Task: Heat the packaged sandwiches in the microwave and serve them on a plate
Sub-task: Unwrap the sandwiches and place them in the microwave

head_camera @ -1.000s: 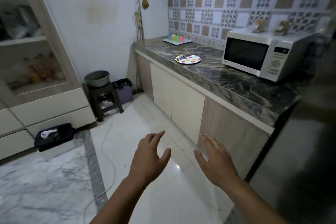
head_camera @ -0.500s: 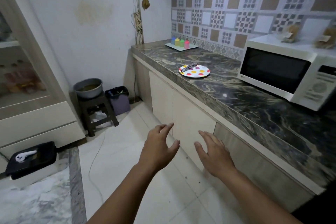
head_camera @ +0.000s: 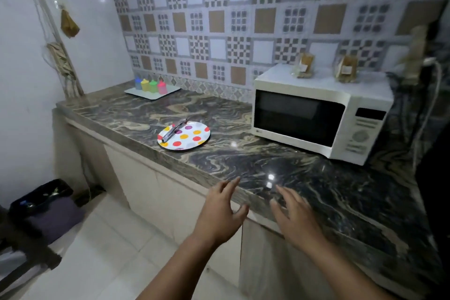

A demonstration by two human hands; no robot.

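Observation:
A white microwave [head_camera: 319, 114] stands shut on the dark marble counter [head_camera: 243, 161], toward the right. On its top sit two packaged sandwiches, one at the left [head_camera: 304, 66] and one at the right [head_camera: 345, 68]. A white plate with coloured dots [head_camera: 187, 137] lies left of the microwave, with metal tongs [head_camera: 174, 130] resting across it. My left hand [head_camera: 220, 212] and my right hand [head_camera: 295, 217] are held out at the counter's front edge, fingers spread, holding nothing.
A white tray [head_camera: 153, 91] with several small coloured bottles stands at the back left of the counter. Pale cabinet doors [head_camera: 151, 190] run under the counter. A dark bin [head_camera: 46, 204] sits on the floor at the left. A cable [head_camera: 428, 109] hangs right of the microwave.
The view has moved closer to the counter and turned right. The microwave and plate now appear larger and nearer. Both hands have come up to the counter's front edge, still empty.

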